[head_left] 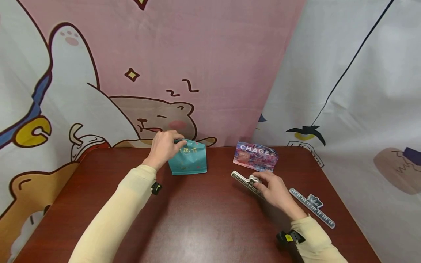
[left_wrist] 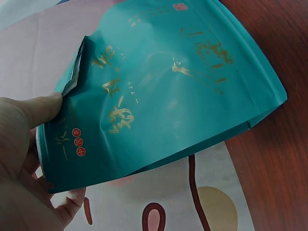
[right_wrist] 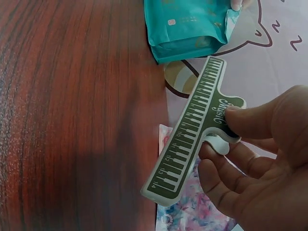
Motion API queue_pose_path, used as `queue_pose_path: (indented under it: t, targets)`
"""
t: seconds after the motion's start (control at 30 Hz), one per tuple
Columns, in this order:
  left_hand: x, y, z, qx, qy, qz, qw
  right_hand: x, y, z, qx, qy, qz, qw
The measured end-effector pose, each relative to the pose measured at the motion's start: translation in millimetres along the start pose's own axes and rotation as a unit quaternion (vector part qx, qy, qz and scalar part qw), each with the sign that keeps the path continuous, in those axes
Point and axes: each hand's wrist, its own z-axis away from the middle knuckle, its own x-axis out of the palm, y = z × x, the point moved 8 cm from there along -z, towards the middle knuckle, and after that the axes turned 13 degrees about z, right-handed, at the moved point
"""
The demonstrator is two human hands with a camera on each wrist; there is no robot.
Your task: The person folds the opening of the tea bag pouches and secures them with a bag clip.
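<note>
Above the table (head_left: 197, 212), the left hand (head_left: 164, 148) pinches a bag (head_left: 189, 161), the right hand (head_left: 274, 190) a green clip (right_wrist: 189, 131) that could slip if twisted.

At centre, a teal pouch (head_left: 189, 160) is gripped by the left hand (head_left: 165, 148); right of centre, below a purple-pink pouch (head_left: 254, 159), a long clip (head_left: 245, 181) is pinched by the right hand (head_left: 274, 188). A grey clip (head_left: 312, 208) is seen lower right.

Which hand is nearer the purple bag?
Right. The right hand, pinching a clip, is just in front of the purple bag; the left hand is farther off, to its left, gripping the teal bag.
</note>
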Motion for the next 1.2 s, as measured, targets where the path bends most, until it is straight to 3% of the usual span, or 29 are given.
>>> queue_pose_path:
  t: [0.87,1.2]
  targets:
    - [0.5,-0.2,-0.2,0.002,-0.001,-0.005,1.0000,-7.4,-20.0,-20.2,-0.054,0.049,-0.009,0.997]
    - [0.7,-0.9,-0.5,-0.005,-0.004,-0.003,1.0000,-6.7,-28.7,-29.8,-0.062,0.038,-0.009,0.997]
